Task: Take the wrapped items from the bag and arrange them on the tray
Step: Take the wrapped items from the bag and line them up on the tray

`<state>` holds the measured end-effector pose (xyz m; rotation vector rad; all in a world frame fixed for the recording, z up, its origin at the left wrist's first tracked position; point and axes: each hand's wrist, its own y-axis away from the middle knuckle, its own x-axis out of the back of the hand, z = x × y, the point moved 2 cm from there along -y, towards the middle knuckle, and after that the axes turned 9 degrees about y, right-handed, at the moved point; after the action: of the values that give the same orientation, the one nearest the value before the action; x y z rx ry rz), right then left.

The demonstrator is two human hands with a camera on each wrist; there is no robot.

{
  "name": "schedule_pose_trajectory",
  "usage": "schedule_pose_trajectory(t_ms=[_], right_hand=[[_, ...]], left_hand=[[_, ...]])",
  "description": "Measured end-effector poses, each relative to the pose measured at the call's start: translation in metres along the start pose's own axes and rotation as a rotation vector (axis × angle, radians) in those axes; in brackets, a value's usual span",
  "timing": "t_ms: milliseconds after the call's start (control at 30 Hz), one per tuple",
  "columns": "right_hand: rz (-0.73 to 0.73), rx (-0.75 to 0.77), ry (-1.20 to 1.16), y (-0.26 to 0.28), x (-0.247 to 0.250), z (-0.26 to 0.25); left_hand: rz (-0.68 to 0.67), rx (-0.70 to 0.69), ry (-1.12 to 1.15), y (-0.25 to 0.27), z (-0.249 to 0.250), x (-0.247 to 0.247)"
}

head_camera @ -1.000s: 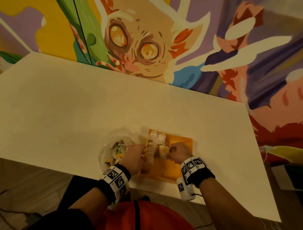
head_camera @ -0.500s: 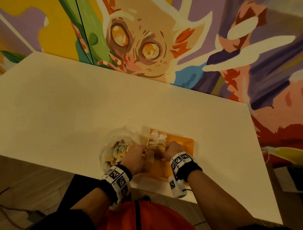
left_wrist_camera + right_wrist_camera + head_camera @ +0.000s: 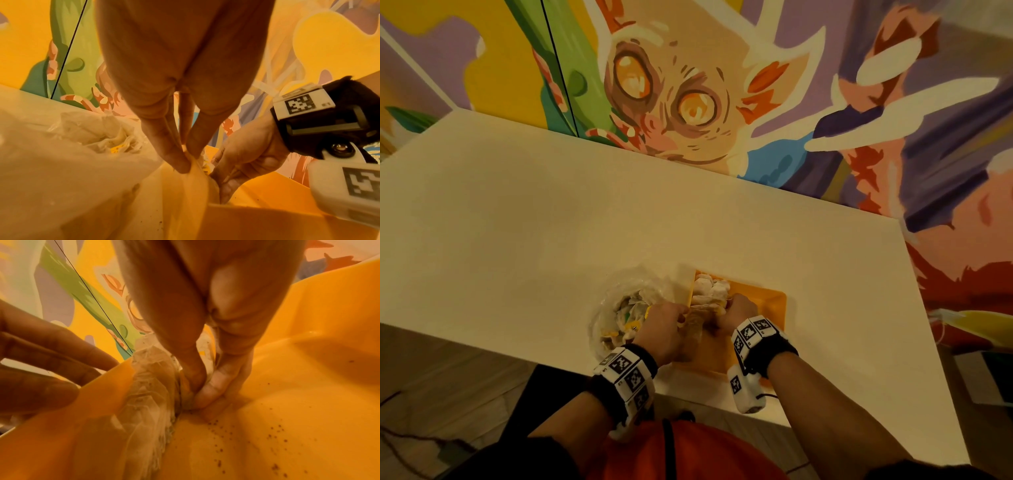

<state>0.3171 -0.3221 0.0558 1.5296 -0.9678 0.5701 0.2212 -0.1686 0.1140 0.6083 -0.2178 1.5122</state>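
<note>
The right hand [image 3: 736, 310] has slid to the left wall of the tray [image 3: 770, 303], pinching a wrapped item [image 3: 185, 402] down beside those already there, while the left hand [image 3: 664, 325] pinches that wall, so this placement looks nearly done.

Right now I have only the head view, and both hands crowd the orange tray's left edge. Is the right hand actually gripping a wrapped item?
Observer: Yes. In the right wrist view the right hand pinches a wrapped item between thumb and fingers, low on the floor of the orange tray.
Reviewer: And the left hand?
Observer: The left wrist view shows the left hand pinching the tray's left wall at the rim, with its fingers on the outside.
Reviewer: Is the tray floor clean?
Observer: Not quite. Dark specks dot it beside the right hand.
</note>
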Motion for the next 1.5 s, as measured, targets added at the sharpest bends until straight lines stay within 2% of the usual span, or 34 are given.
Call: schedule_pose_trajectory(t_ms=[367, 533, 633, 733, 833, 900, 967, 1133, 1200, 1300, 1367, 1500], right_hand=[[-0.072, 0.041, -0.077, 0.007, 0.0, 0.003], [-0.086, 0.0, -0.238, 0.015, 0.002, 0.017], [-0.026, 0.029, -0.214, 0.023, 0.013, 0.023], [0.111, 0.138, -0.141, 0.043, 0.032, 0.016], [0.185, 0.346, -0.189, 0.072, 0.048, -0.012], [0.11, 0.514, -0.211, 0.09, 0.047, -0.035], [-0.044, 0.624, -0.18, 0.103, 0.037, -0.055], [-0.286, 0.767, 0.205, 0.126, 0.013, -0.088], [-0.346, 0.818, 0.209, 0.131, 0.004, -0.098], [-0.336, 0.837, 0.245, 0.135, -0.007, -0.104], [-0.336, 0.79, 0.265, 0.133, -0.012, -0.101], [-0.312, 0.677, 0.107, 0.122, -0.022, -0.093]], left_hand=[[-0.009, 0.018, -0.065, 0.003, -0.001, 0.003], [0.1, 0.01, 0.034, 0.012, -0.011, 0.025], [0.138, -0.028, 0.016, 0.018, -0.024, 0.055], [0.058, 0.036, -0.123, 0.024, -0.042, 0.083], [-0.115, 0.145, -0.326, 0.025, -0.055, 0.099], [-0.203, 0.2, -0.454, 0.022, -0.061, 0.1], [-0.255, 0.231, -0.569, 0.018, -0.064, 0.094], [-0.367, 0.262, -0.761, 0.008, -0.062, 0.077], [-0.385, 0.272, -0.8, 0.006, -0.062, 0.072], [-0.369, 0.297, -0.784, 0.005, -0.066, 0.067], [-0.334, 0.305, -0.749, 0.007, -0.072, 0.063], [-0.282, 0.329, -0.631, 0.008, -0.081, 0.06]])
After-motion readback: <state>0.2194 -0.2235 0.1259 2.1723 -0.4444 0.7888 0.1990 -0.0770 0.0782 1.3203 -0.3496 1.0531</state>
